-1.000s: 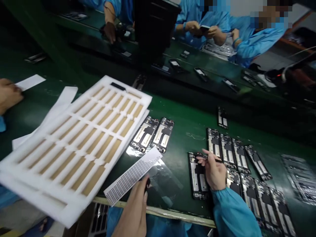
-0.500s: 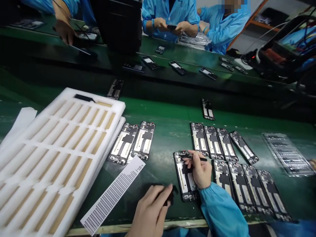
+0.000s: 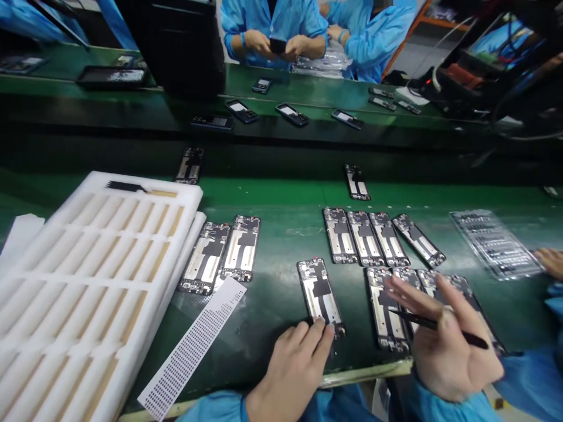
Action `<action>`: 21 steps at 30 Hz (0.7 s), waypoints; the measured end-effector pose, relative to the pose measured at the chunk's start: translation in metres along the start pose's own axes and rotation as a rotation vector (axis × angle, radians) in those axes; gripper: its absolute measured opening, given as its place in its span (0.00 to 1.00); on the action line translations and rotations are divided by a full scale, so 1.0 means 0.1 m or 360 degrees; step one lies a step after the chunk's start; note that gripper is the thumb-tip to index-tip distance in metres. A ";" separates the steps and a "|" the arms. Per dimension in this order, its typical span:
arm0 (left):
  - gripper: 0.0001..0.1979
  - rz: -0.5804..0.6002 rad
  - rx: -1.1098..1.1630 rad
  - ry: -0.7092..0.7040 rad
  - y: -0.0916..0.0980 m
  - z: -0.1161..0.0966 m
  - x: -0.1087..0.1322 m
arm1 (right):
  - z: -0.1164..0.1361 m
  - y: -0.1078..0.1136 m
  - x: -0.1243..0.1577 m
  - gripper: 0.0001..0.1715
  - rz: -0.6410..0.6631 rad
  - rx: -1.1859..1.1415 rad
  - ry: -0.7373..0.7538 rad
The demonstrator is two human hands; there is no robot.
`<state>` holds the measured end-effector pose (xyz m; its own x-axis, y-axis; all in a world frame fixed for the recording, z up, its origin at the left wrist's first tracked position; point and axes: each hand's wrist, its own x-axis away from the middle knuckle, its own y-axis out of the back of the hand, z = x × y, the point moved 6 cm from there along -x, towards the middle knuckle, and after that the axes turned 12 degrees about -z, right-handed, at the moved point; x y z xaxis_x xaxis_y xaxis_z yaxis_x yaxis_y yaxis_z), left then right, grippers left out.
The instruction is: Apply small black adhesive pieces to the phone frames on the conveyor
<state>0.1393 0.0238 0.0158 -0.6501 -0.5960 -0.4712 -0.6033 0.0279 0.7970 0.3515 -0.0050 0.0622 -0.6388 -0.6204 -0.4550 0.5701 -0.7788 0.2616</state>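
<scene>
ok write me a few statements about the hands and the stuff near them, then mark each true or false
1. The left hand has its fingers on a phone. True.
2. The right hand holds a white cloth. False: it holds a thin black tool.
3. The dotted strip lies to the left of that phone. True.
4. The foam tray is black. False: it is white.

The left hand lies palm down at the near middle, fingers bent slightly and pointing far, its thumb hidden. Well apart at near right, the right hand pinches, two fingers stretched toward far left. Blue sleeves cover both forearms.
</scene>
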 end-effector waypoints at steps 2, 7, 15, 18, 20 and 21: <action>0.21 0.0129 0.0044 -0.0070 -0.15 -0.09 -0.04 | 0.02 0.18 0.02 0.26 0.0205 0.0227 0.0013; 0.20 0.0195 0.0088 -0.0082 -0.38 -0.12 -0.01 | -0.15 0.18 0.48 0.28 0.0979 0.0665 0.0234; 0.20 0.0111 0.0188 -0.0012 -0.39 -0.08 -0.04 | -0.20 -0.07 1.00 0.46 0.1258 0.0927 0.0485; 0.20 0.0090 0.0193 -0.0026 -0.39 -0.07 -0.06 | -0.18 -0.10 0.98 0.49 0.1240 0.0967 0.0553; 0.20 0.0071 0.0188 -0.0043 -0.40 -0.08 -0.06 | -0.20 -0.10 0.99 0.50 0.1252 0.1007 0.0574; 0.20 0.0068 0.0183 -0.0052 -0.40 -0.09 -0.06 | -0.22 -0.10 1.00 0.49 0.1273 0.1051 0.0569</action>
<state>0.1712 0.0190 -0.0104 -0.6900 -0.5661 -0.4510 -0.6223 0.1458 0.7691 0.2930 -0.0569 -0.0044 0.0403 -0.9889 -0.1432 0.2959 -0.1251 0.9470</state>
